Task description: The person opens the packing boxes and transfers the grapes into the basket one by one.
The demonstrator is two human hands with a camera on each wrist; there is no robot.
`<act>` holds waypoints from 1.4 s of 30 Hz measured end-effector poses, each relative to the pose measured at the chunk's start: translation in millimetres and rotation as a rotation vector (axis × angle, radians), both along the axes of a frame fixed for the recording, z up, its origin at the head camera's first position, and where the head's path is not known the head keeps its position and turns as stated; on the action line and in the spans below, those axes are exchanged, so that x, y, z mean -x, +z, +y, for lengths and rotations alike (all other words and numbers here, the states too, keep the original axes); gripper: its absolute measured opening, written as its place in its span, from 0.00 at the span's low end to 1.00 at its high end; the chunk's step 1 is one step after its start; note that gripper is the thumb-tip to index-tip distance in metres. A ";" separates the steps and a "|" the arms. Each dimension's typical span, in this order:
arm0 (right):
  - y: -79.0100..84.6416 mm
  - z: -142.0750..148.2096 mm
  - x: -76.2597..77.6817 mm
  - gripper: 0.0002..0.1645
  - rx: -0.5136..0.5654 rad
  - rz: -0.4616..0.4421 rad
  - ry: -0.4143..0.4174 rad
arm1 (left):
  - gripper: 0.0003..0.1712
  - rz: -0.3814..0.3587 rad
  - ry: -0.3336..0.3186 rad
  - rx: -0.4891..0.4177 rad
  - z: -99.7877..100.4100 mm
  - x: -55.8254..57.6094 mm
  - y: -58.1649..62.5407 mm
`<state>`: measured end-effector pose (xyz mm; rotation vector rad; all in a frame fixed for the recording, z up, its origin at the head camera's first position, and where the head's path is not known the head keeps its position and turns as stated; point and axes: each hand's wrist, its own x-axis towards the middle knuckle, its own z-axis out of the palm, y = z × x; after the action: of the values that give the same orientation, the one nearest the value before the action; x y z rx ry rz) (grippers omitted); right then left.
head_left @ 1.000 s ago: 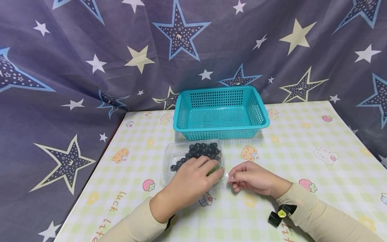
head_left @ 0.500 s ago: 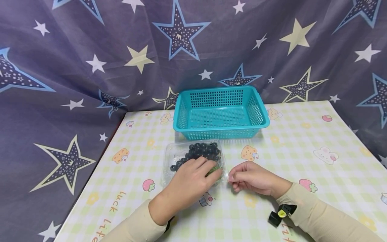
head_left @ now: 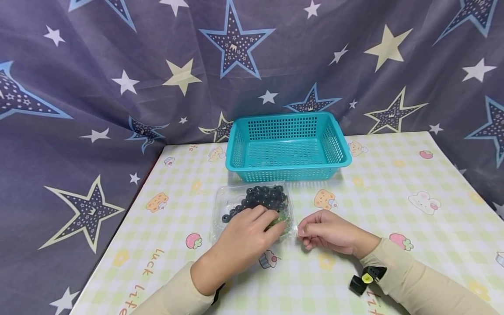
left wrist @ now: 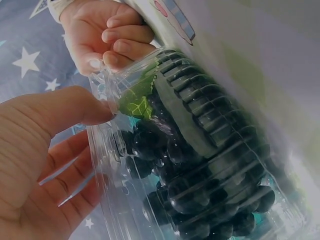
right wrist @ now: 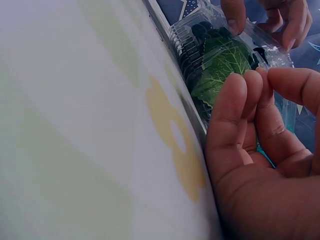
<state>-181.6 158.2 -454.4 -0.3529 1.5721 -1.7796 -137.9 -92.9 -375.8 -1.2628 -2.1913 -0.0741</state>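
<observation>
A clear plastic clamshell box (head_left: 221, 199) lies on the table, holding dark round grapes (head_left: 261, 197) and a green leaf (left wrist: 137, 100). My left hand (head_left: 250, 232) reaches over its near right part. In the left wrist view, the left thumb touches the box's rim, while the other fingers spread fairly straight along the lid with a gap between them and the thumb. At the box's right corner, my right hand (head_left: 324, 229) pinches the plastic edge between thumb and fingertips, seen best in the left wrist view. In the right wrist view, the leaf (right wrist: 225, 65) shows just beyond these fingertips.
Right behind the box stands a turquoise perforated basket (head_left: 287, 171), with nothing in it. A checked cartoon-print cloth (head_left: 393, 175) covers the table. A dark star-patterned curtain (head_left: 267, 52) hangs at the back and sides.
My left hand has slid slightly left along the box, leaving more of the leaf visible. The right hand, box and basket look unmoved.
</observation>
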 end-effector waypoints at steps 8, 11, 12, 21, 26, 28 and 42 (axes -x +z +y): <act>0.1 0.0 -0.2 0.13 0.009 0.002 0.003 | 0.13 0.040 0.004 -0.018 -1.8 -0.9 1.1; 0.1 0.0 -0.3 0.13 0.008 0.003 0.002 | 0.13 0.045 0.003 -0.021 -2.6 -1.1 1.2; 0.1 0.0 -0.4 0.13 0.007 0.003 0.001 | 0.13 0.045 0.003 -0.021 -2.8 -1.1 1.2; -0.2 0.1 -0.3 0.14 0.003 -0.002 -0.005 | 0.12 0.040 0.001 -0.019 -5.1 -2.4 2.8; -0.4 0.1 0.2 0.14 0.005 0.002 0.001 | 0.12 0.043 0.002 -0.019 -6.1 -3.4 4.9; -0.4 0.1 0.2 0.14 0.005 0.002 0.002 | 0.11 0.051 0.001 -0.023 -6.4 -3.3 5.4; -0.2 0.5 0.0 0.14 0.010 0.005 0.007 | 0.12 0.052 0.005 -0.022 -9.1 -4.0 6.0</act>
<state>-181.5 158.7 -454.5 -0.3674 1.5647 -1.7834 -133.9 -102.0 -369.8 -1.2337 -2.1436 -0.0627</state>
